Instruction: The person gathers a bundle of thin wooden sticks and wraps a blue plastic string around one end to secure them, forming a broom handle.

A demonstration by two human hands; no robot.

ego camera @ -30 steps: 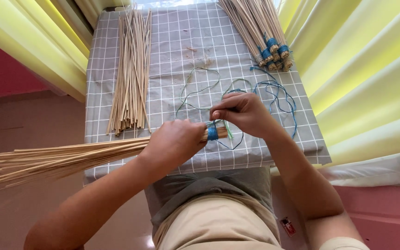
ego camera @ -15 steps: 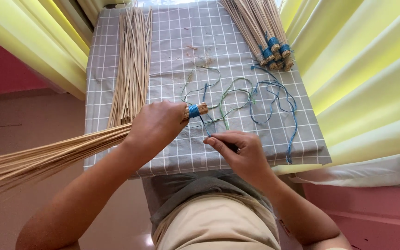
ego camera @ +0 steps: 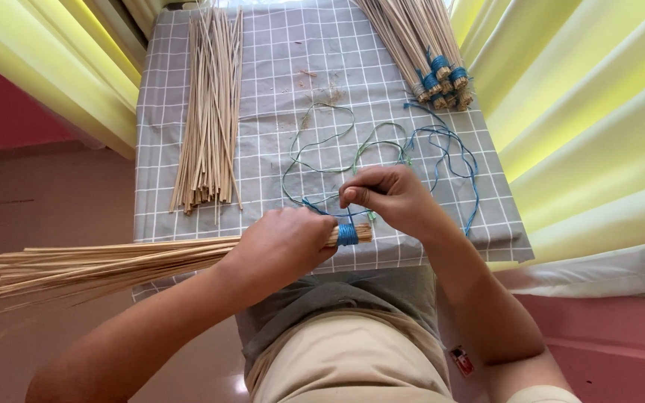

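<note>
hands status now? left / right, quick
Left hand: closed around the stick bundle, just behind its blue binding.
Right hand: fingers pinched on the blue cord.

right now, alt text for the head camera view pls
A person's left hand grips a bundle of thin sticks bound with blue cord, while the right hand pinches the cord above it. Loose sticks and finished bundles lie on a grey checked tablecloth.

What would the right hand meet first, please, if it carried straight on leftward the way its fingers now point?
Probably the left hand, which grips the stick bundle just beside and below the right hand. If it passed above, the loose sticks on the cloth come next; depth is unclear.
</note>
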